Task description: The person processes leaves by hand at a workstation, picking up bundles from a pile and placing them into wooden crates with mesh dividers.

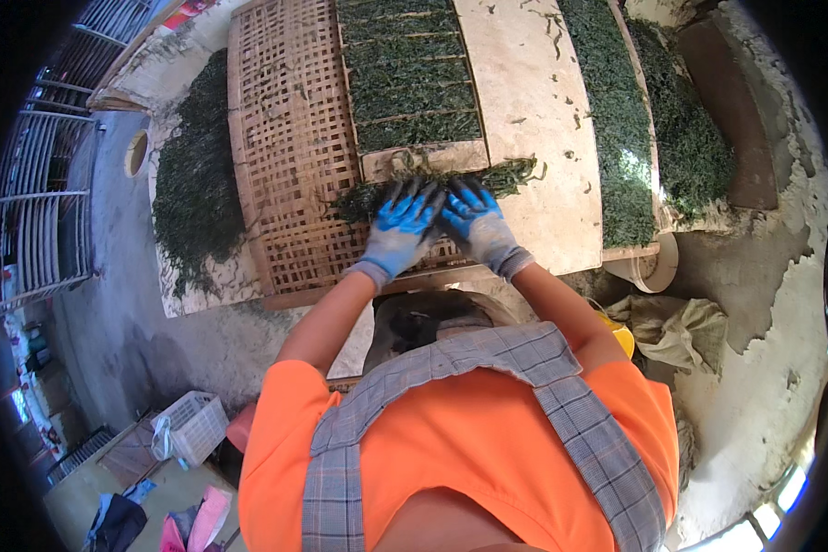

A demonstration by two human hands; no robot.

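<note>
My left hand and my right hand wear gloves in blue and pale grey, with darkened fingers. Both lie side by side with fingers stretched forward, touching a loose band of dark green leaf strands. This band runs along the near end of a wooden frame. Slats split the frame into several compartments filled with the same green strands. Under the left hand and the frame's left side is a woven bamboo tray. What lies beneath my palms is hidden.
A pale board with scattered bits lies right of the frame. Heaps of green strands flank the work surface at left and right. A sack rests at lower right; a white crate stands at lower left, metal racks beyond.
</note>
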